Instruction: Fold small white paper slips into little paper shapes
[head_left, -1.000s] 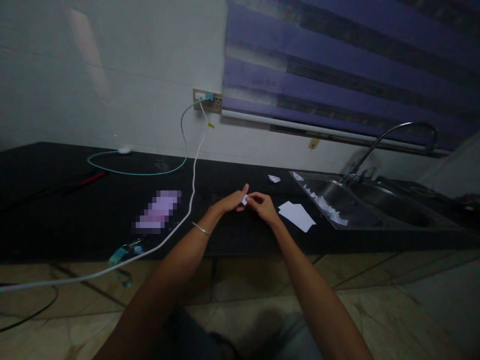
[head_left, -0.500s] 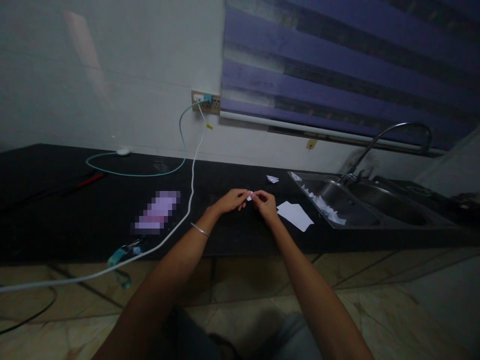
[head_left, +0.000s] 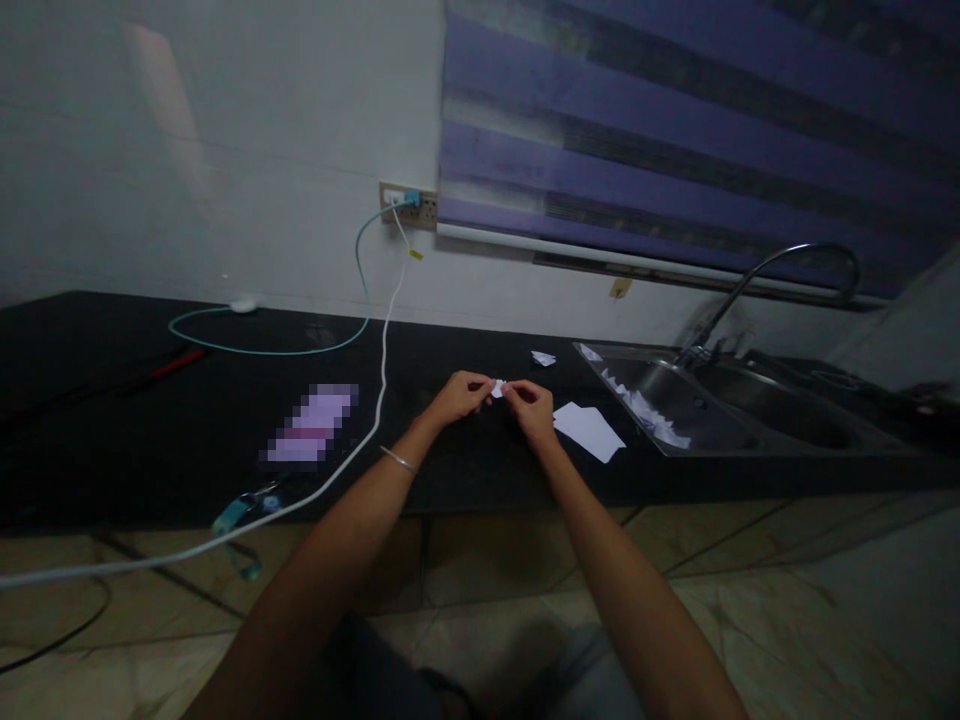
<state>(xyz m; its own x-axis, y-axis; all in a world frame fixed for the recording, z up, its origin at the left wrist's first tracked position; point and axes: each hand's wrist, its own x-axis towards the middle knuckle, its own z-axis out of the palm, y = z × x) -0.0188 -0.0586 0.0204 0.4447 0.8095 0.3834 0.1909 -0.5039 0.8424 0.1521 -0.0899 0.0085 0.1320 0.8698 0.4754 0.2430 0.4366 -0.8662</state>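
Note:
Between my two hands is a small piece of white paper [head_left: 498, 388], mostly covered by fingers, so its exact shape is hard to make out. My left hand [head_left: 466, 396] pinches its left side between thumb and fingers. From the right, my right hand [head_left: 531, 406] pinches the other side. Both hands are just above the dark counter [head_left: 457, 470]. White paper sheets [head_left: 591, 432] lie overlapping beside my right wrist. Farther back rests a small folded paper piece [head_left: 543, 358].
Several folded white papers [head_left: 645, 415] line the left edge of the steel sink [head_left: 720, 440], below a curved faucet [head_left: 787, 255]. A white cable [head_left: 385, 370] runs from the wall socket [head_left: 409, 205] across the counter. A pixelated, pinkish-purple item [head_left: 315, 425] lies at left.
More of the white paper shows between my fingertips, with a slightly wider gap between the hands. The hands stay in nearly the same place, and the view shifts slightly.

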